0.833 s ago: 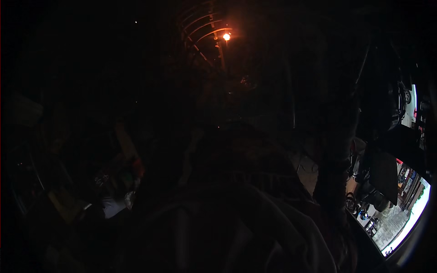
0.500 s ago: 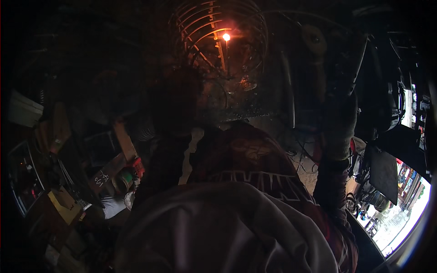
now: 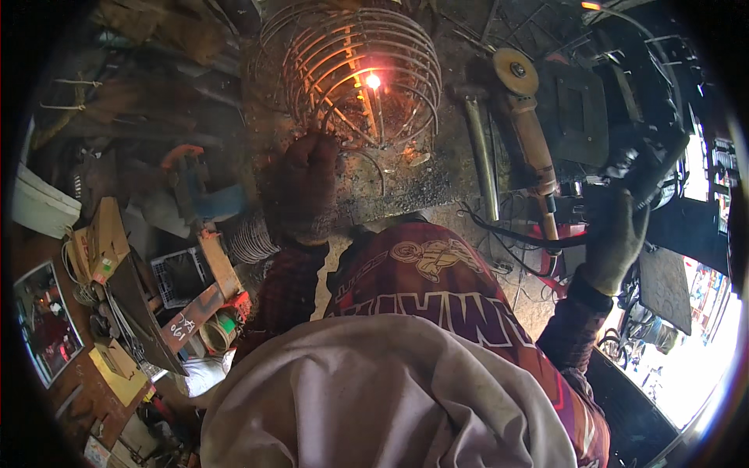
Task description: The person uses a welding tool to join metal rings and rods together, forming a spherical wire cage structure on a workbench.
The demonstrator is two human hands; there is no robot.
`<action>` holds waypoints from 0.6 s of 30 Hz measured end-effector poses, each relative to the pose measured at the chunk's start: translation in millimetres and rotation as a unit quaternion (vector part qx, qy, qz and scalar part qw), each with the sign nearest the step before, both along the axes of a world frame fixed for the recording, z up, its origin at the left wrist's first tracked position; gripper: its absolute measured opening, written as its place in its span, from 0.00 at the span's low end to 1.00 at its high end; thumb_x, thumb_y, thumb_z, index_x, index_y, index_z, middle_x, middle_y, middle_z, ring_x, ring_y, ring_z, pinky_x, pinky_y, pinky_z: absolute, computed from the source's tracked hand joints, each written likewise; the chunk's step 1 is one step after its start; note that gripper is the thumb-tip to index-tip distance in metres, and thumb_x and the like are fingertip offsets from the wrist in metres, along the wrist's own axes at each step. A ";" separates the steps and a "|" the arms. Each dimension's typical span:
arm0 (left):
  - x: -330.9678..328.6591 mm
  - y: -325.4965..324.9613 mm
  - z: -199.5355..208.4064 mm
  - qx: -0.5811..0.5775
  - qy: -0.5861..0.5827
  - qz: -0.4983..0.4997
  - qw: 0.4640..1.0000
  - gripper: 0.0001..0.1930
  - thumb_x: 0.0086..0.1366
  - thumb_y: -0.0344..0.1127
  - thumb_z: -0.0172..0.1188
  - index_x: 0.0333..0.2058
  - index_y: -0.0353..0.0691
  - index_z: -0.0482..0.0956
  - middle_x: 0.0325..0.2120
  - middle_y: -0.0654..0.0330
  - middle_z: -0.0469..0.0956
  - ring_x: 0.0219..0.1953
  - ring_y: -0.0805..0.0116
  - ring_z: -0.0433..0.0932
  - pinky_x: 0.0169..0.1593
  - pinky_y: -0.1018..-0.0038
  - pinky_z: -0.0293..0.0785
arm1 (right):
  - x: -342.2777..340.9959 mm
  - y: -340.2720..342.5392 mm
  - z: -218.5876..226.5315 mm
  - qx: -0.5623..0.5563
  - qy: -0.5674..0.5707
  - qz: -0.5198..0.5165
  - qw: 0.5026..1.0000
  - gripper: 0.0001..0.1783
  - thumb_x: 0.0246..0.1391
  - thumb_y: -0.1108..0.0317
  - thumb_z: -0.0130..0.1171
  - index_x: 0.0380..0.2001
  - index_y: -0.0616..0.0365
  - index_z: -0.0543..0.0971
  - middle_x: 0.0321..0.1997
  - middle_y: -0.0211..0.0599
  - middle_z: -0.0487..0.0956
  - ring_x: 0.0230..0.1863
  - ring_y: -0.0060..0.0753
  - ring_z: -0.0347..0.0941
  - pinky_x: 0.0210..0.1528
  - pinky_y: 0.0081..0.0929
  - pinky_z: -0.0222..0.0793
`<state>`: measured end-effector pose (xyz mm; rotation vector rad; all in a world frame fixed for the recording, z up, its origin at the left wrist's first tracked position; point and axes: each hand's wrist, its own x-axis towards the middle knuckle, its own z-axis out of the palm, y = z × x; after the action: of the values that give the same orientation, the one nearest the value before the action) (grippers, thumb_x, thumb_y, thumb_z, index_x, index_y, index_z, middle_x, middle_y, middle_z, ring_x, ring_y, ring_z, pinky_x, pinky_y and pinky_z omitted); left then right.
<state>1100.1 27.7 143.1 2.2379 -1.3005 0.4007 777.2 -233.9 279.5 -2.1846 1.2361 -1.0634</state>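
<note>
Just beyond my left hand (image 3: 308,183), the ringed wire cage (image 3: 356,69) is lying on the dark, gritty workbench (image 3: 437,175) with a bright glowing spot (image 3: 373,80) shining among its rings; my fingers there are sitting bunched together at its near left edge, though I cannot tell whether they are clamping a wire. Well to the right of the cage, my gloved right hand (image 3: 620,238) is gripping a dark, blurred tool (image 3: 659,168), while an angle grinder (image 3: 530,129) is lying between them, next to a straight metal tube (image 3: 481,156).
</note>
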 end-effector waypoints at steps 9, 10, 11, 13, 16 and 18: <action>6.1 -1.3 -3.9 -0.041 0.254 0.025 0.966 0.14 0.69 0.40 0.56 0.46 0.37 0.75 0.40 0.58 0.76 0.39 0.66 0.77 0.45 0.69 0.75 | -132.5 -20.6 25.0 -0.187 0.294 -0.179 0.920 0.16 0.63 0.65 0.50 0.53 0.55 0.74 0.37 0.46 0.82 0.39 0.44 0.80 0.42 0.37 0.74; 2.6 -5.5 -0.9 -0.058 0.351 0.010 0.935 0.15 0.69 0.39 0.55 0.49 0.36 0.73 0.45 0.58 0.74 0.42 0.68 0.76 0.46 0.69 0.75 | -133.0 -22.3 25.0 -0.202 0.258 -0.182 0.927 0.18 0.62 0.64 0.52 0.54 0.55 0.73 0.40 0.46 0.81 0.40 0.44 0.80 0.43 0.37 0.74; -1.2 -10.5 2.2 -0.075 0.443 0.002 0.893 0.17 0.70 0.37 0.55 0.52 0.35 0.70 0.49 0.58 0.72 0.45 0.69 0.76 0.47 0.68 0.76 | -135.2 -22.4 26.1 -0.217 0.223 -0.186 0.932 0.20 0.61 0.63 0.53 0.56 0.54 0.72 0.42 0.46 0.81 0.41 0.45 0.80 0.43 0.37 0.74; -20.8 -23.2 37.7 -0.133 0.559 0.019 0.819 0.16 0.71 0.37 0.54 0.52 0.36 0.70 0.48 0.59 0.72 0.43 0.71 0.75 0.44 0.71 0.77 | -117.1 -0.5 41.9 -0.176 0.191 -0.268 0.928 0.12 0.58 0.74 0.54 0.46 0.59 0.76 0.41 0.34 0.79 0.40 0.35 0.77 0.46 0.31 0.71; -3.8 -23.1 7.6 -0.156 0.582 0.049 0.796 0.14 0.71 0.36 0.53 0.51 0.36 0.70 0.43 0.60 0.73 0.38 0.73 0.76 0.39 0.74 0.78 | -191.1 -18.0 33.8 0.131 -0.533 -0.006 0.836 0.11 0.60 0.71 0.55 0.45 0.62 0.75 0.39 0.36 0.78 0.37 0.33 0.76 0.41 0.30 0.72; 6.9 -19.0 -4.1 -0.228 0.592 -0.074 0.769 0.12 0.69 0.35 0.54 0.41 0.30 0.77 0.32 0.58 0.77 0.29 0.71 0.77 0.33 0.74 0.76 | -200.7 -14.6 41.4 0.170 -0.542 -0.062 0.821 0.12 0.62 0.68 0.54 0.45 0.66 0.74 0.38 0.38 0.77 0.35 0.30 0.73 0.38 0.27 0.70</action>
<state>1107.0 8.7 139.1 1.4080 -0.5460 -0.6393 576.5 -248.5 320.9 -0.8978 0.8773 -1.6195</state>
